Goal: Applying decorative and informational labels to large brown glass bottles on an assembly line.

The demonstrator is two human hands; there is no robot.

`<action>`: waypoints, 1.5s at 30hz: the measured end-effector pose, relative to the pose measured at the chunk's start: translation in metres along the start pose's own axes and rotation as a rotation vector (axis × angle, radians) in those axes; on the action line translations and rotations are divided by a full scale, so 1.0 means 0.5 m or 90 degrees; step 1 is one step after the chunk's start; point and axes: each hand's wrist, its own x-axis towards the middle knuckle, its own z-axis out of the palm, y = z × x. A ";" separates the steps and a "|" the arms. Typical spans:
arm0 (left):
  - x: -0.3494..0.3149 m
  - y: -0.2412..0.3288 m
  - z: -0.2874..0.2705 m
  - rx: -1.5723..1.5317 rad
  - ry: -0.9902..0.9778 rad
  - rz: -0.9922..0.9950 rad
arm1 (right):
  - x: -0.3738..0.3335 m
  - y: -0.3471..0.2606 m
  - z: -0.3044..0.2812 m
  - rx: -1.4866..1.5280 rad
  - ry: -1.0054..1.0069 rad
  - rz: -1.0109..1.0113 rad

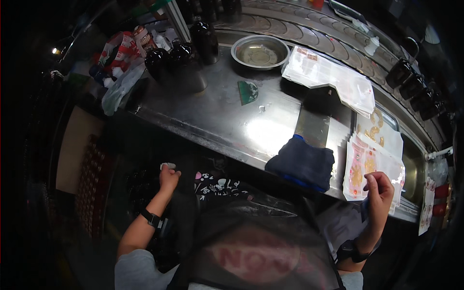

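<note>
A folded dark-blue cloth (302, 164) lies at the near edge of the shiny steel counter (208, 116). Right of it fan white paper sheets printed pink and gold (357, 164); my right hand (381, 189) curls over them, whether pinching any I cannot tell. Well left of the cloth, my left hand (169, 179) is closed around a small white scrap (167, 165).

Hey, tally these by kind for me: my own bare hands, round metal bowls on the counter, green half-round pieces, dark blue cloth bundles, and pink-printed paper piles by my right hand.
Hands: 2 (left hand, right hand)
Metal bowl: 1
Green half-round piece: 1
Dark blue cloth bundle: 1
Pink-printed paper pile: 1
Total: 6
</note>
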 end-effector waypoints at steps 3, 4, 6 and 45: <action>-0.002 0.088 -0.044 -0.056 -0.179 0.027 | 0.021 -0.018 0.036 0.017 -0.057 -0.004; -0.012 0.185 -0.086 -0.110 -0.316 0.034 | 0.025 -0.022 0.037 0.025 -0.068 0.010; -0.018 0.370 -0.144 -0.278 -0.401 0.031 | 0.032 -0.013 0.036 0.026 -0.060 0.023; 0.426 0.973 0.029 -0.174 0.531 0.430 | 0.130 0.024 0.046 0.049 -0.091 0.087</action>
